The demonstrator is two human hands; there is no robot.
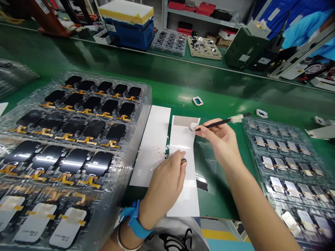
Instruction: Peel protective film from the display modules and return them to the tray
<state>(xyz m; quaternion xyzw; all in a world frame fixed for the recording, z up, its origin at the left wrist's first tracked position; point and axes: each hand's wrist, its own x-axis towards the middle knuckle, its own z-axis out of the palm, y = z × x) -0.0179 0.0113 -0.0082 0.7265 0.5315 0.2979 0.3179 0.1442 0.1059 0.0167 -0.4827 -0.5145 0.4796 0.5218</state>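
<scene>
My right hand (222, 141) pinches a slim black-handled tool (218, 123) with whitish tape wrapped near its rear end. Its curved bright tip touches the upper part of a white sheet strip (183, 137), beside a grey band there. My left hand (167, 176) lies curled over the same strip lower down. A small dark edge shows at its fingers; what they hold, if anything, is mostly hidden. To the left, a second white sheet (157, 129) carries tiny pinkish scraps. White scraps (167, 148) sit in the gap between the sheets.
Stacked clear trays (146, 101) of black display screens fill the left. Another tray (264, 139) of small silvery parts stands at right. A white-framed part (198, 101) lies behind the sheets. A clear film piece (205, 174) is right of the strip. A shelf (172, 55) runs across the back.
</scene>
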